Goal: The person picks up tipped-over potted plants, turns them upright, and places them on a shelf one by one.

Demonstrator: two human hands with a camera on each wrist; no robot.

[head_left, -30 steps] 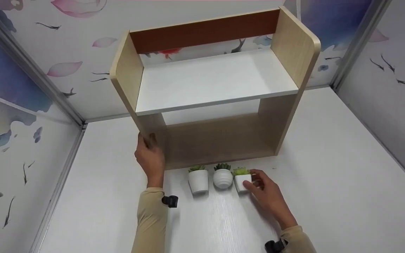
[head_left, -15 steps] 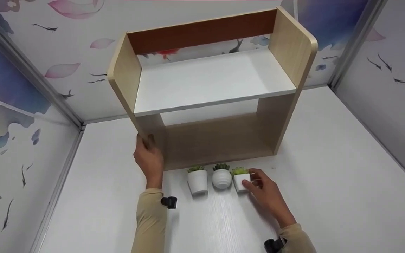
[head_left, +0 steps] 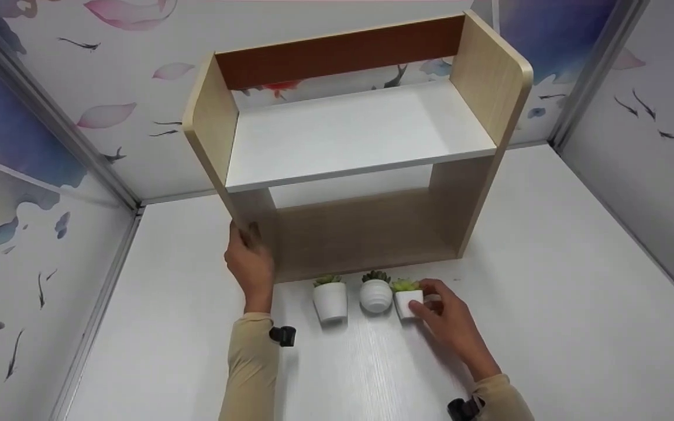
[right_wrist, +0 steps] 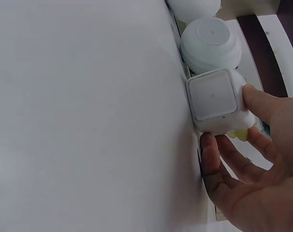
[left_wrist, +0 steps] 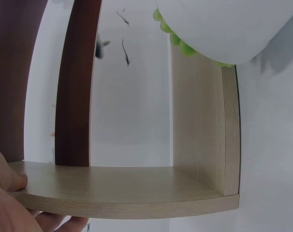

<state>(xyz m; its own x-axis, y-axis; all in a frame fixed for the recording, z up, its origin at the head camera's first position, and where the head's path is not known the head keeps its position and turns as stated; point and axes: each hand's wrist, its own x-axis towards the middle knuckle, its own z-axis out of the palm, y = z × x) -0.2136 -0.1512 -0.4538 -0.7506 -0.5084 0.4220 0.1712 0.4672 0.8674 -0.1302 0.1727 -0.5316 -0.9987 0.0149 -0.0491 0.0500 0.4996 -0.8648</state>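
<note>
My left hand (head_left: 249,266) grips the front edge of the left side panel of a two-tier wooden shelf (head_left: 360,131); in the left wrist view the thumb lies on the panel's inner face and fingers show on its other side. With thumb and fingers, my right hand (head_left: 451,318) holds a small square white potted succulent (head_left: 409,304) with light green leaves. Its flat base faces the right wrist camera. Left of it are a round ribbed potted succulent (head_left: 375,296) and a taller tapered potted succulent (head_left: 330,302). All three pots lie along the shelf's front edge.
The shelf stands on a white table (head_left: 553,280), with a white middle board (head_left: 348,134) and a reddish-brown back strip (head_left: 348,51). Printed wall panels (head_left: 38,257) with metal corner frames enclose the table on the left, back and right.
The square pot has shifted slightly right with my right hand, and the round pot has shifted right too. The tapered pot, the shelf and my left hand stay in place.
</note>
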